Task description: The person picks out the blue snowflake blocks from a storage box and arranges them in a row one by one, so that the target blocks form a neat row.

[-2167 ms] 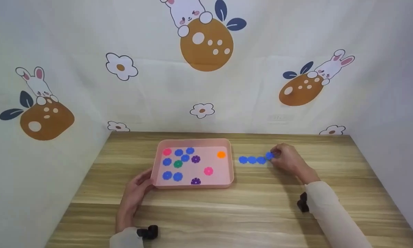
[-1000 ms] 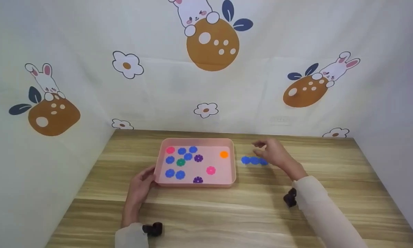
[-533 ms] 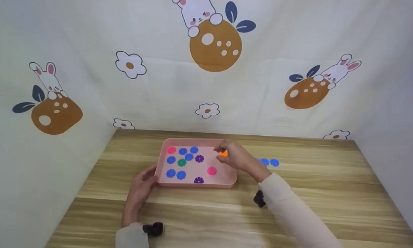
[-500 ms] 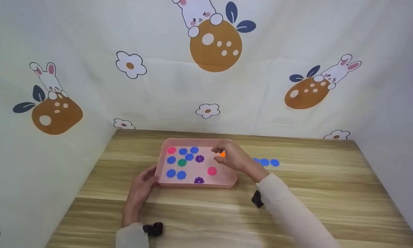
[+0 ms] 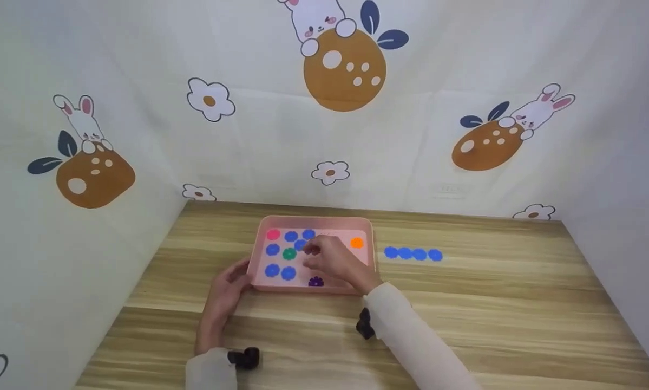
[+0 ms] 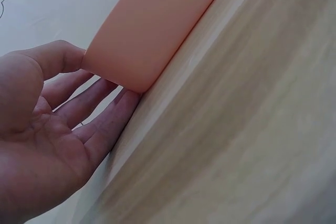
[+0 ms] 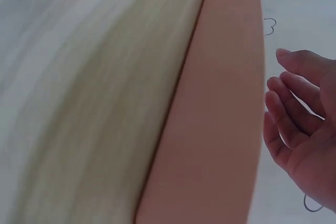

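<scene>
A shallow pink tray [image 5: 313, 290] holds several small flower-shaped plastic discs. My left hand [image 5: 225, 295] holds its near left corner. In the left wrist view the thumb [image 6: 65, 56] is at the tray's edge, and the fingertips disappear behind the wall. Over the middle of the tray hovers my right hand [image 5: 332, 260], fingers loosely bent and apart with nothing between them. Its fingertips are close to a blue disc [image 5: 300, 245] and a green disc [image 5: 289, 253]. In the right wrist view the same hand shows beyond the tray wall [image 7: 210, 103].
Right of the tray a row of joined blue discs [image 5: 412, 253] lies on the wooden table [image 5: 465, 303]. An orange disc [image 5: 357, 243], a pink-red disc [image 5: 273, 234] and a purple disc [image 5: 316, 281] are inside the tray. A printed curtain [image 5: 259, 151] stands behind the table.
My right hand let go of the blue disc at the row's right end, then moved left over the tray to its middle. My left hand stays at the tray's corner.
</scene>
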### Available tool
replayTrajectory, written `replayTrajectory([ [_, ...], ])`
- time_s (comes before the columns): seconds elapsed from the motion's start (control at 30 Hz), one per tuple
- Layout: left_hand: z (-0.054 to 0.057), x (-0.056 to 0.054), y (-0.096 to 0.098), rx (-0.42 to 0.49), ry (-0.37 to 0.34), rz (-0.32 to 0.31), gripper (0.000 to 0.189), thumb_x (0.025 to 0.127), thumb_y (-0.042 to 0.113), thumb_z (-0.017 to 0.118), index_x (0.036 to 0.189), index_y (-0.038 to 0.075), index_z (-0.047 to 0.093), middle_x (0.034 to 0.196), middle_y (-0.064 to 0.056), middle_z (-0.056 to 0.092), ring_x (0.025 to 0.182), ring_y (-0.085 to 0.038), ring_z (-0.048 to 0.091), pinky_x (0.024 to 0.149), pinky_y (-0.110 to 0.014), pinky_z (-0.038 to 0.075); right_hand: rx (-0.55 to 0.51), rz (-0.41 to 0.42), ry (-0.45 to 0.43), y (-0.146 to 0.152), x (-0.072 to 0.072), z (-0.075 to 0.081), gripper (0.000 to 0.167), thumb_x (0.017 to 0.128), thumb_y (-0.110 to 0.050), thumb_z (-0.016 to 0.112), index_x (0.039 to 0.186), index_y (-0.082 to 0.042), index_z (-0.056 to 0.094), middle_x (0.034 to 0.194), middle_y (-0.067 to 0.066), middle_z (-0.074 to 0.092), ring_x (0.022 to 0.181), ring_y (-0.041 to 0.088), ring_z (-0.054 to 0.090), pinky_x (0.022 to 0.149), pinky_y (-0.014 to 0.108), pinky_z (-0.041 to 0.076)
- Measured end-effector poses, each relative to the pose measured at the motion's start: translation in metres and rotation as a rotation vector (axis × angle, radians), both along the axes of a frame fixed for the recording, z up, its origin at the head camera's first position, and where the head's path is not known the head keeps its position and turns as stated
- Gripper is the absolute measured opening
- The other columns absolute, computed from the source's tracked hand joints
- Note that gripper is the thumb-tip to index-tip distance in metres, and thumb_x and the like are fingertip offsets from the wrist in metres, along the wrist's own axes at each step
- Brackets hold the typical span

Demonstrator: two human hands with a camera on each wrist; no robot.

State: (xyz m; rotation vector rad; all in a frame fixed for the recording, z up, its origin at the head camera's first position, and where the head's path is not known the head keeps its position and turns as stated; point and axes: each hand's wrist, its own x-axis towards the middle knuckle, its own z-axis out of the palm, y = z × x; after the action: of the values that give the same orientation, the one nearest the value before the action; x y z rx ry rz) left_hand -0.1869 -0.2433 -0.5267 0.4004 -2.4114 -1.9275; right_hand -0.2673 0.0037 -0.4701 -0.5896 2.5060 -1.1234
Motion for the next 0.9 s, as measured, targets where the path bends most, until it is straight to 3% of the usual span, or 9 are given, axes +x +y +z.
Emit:
replayTrajectory([
  [0.47,-0.001,0.001,0.000,-0.011,-0.014,-0.004,0.044,0.101,0.013,0.056,0.145,0.014,0.054,0.151,-0.010,0.052,0.139,-0.026,0.050,0.115,-0.043,0.046,0.031,-0.006,-0.029,-0.026,0.003,-0.019,0.040,0.090,-0.016,0.076,0.128,-0.011,0.067,0.113,0.002,0.068,0.098,0.017,0.059,0.098,0.032,0.058],
  [0.73,-0.002,0.001,0.000,0.053,0.038,-0.006,0.045,0.100,0.005,0.057,0.144,0.001,0.051,0.149,-0.021,0.051,0.137,-0.033,0.051,0.104,-0.030,0.055,0.040,0.039,-0.031,-0.032,0.007,-0.024,0.037,0.090,-0.014,0.075,0.127,-0.013,0.069,0.126,0.002,0.070,0.112,0.019,0.062,0.108,0.039,0.053],
  [0.9,-0.003,0.001,0.001,0.042,0.031,0.014,0.045,0.099,0.007,0.058,0.143,0.003,0.053,0.147,-0.020,0.054,0.134,-0.032,0.054,0.101,-0.028,0.056,0.013,0.034,-0.046,-0.033,0.007,-0.025,0.038,0.089,-0.012,0.075,0.127,-0.013,0.070,0.122,0.001,0.071,0.109,0.018,0.063,0.106,0.039,0.055],
])
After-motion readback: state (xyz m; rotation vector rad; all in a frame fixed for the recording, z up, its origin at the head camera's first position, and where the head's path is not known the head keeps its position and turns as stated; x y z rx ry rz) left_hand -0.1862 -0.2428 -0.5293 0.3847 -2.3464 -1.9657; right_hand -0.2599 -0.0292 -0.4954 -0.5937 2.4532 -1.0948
